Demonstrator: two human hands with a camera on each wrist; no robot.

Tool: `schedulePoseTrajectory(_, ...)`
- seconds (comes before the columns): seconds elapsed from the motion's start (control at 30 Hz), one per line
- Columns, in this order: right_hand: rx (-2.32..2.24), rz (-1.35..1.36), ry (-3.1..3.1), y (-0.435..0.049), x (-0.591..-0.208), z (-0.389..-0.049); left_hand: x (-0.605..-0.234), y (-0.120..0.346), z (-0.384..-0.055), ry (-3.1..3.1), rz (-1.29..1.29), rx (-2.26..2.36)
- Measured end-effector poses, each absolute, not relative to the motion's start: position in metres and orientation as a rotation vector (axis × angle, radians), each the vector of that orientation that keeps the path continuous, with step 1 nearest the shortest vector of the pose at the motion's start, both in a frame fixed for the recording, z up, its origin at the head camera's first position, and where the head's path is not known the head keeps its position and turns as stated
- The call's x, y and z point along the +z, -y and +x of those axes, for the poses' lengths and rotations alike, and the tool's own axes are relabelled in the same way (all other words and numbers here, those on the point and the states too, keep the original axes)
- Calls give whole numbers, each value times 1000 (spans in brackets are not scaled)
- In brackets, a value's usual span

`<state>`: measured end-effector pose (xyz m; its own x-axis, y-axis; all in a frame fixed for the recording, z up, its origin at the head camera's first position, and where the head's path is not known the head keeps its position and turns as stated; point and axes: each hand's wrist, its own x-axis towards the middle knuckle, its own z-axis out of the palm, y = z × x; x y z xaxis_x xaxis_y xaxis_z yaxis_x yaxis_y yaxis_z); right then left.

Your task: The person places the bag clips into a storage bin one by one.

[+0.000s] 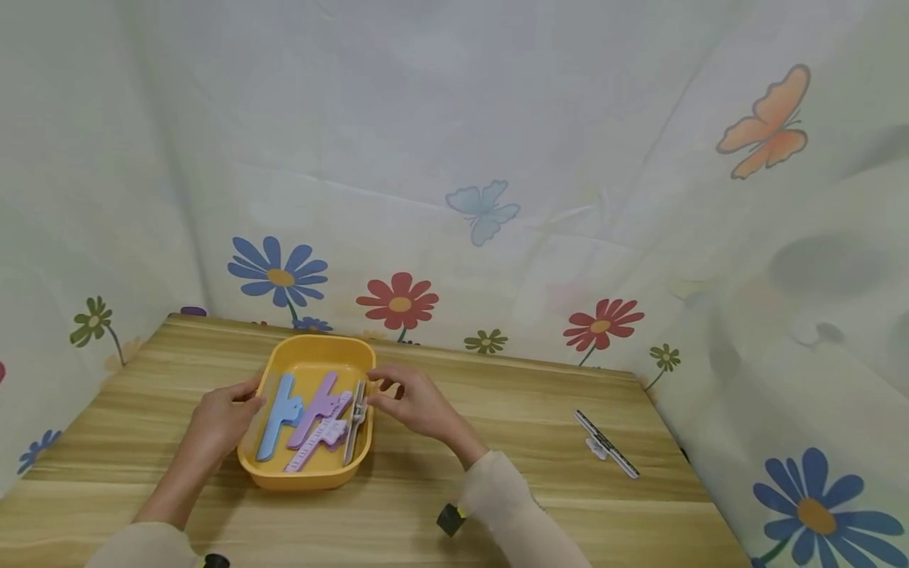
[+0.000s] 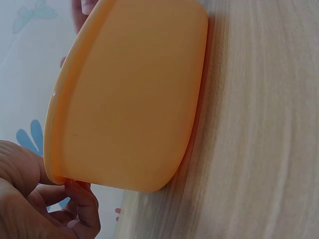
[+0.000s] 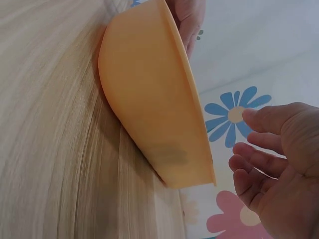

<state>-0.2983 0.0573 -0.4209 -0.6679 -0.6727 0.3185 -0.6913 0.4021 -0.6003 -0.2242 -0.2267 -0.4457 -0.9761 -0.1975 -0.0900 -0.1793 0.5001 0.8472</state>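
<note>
A yellow plastic tray [image 1: 312, 480] sits on the wooden table, with several long clips inside. In it are a blue clip [image 1: 277, 418], a plain purple clip [image 1: 309, 422], a patterned lilac clip [image 1: 308, 454] and a narrow patterned clip [image 1: 351, 442] along the right wall. My left hand [image 1: 220, 418] grips the left rim between thumb and fingers; in the left wrist view the fingers [image 2: 82, 209] bend under the lip. Beside the right rim is my right hand [image 1: 415, 402], loosely curled around nothing, apart from the tray in the right wrist view.
Another patterned clip [image 1: 611, 448] lies on the table [image 1: 525, 426] at the right. A white cloth with printed flowers and butterflies [image 1: 426, 158] hangs behind the table and at both sides. A purple object [image 1: 192, 312] shows beyond the table's back left corner.
</note>
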Motion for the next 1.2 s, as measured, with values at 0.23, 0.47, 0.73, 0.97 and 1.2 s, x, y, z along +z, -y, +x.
schedulePoseTrajectory(0.23,1156,1237,2609,-69,-423,-299,-444,226,-223,2708,328,-1524)
schedulePoseTrajectory(0.47,1140,1197,2618,-82,-426,-302,-445,227,-224,2698,332,-1537)
schedulePoseTrajectory(0.73,1129,1180,2612,-98,-428,-304,-446,226,-225,2702,359,-1552)
schedulePoseTrajectory(0.97,1133,1124,2650,-115,-429,-302,-446,228,-224,2711,357,-1562)
schedulePoseTrajectory(1.2,1130,1055,2689,-137,-431,-302,-446,227,-225,2712,352,-1570)
